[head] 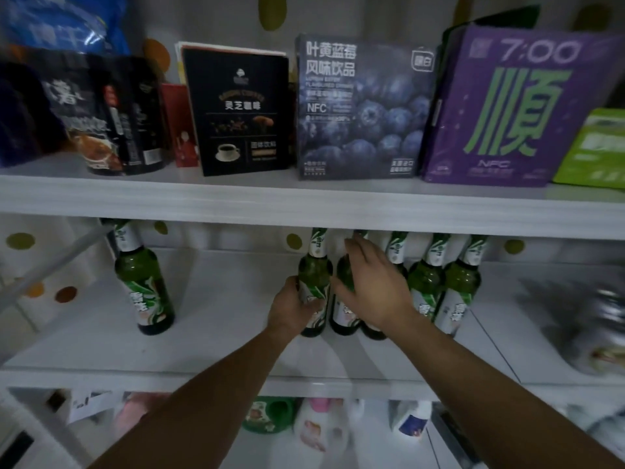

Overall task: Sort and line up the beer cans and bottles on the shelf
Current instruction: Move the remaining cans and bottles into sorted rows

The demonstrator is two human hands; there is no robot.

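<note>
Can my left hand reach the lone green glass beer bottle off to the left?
Probably yes: only bare white shelf separates the lone green glass bottle from the left hand, which grips another bottle.

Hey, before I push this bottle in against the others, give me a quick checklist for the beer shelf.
1. Grip on the held bottle: ok, the left hand wraps its body.
2. Neighbouring bottle steadied: cannot tell, the right hand lies over it, grip unclear.
3. Bottles upright: ok, every visible one stands.
4. Row complete: not ok, a lone bottle stands apart at the left.
5. Headroom under the upper shelf: cannot tell, its edge hides the caps.
</note>
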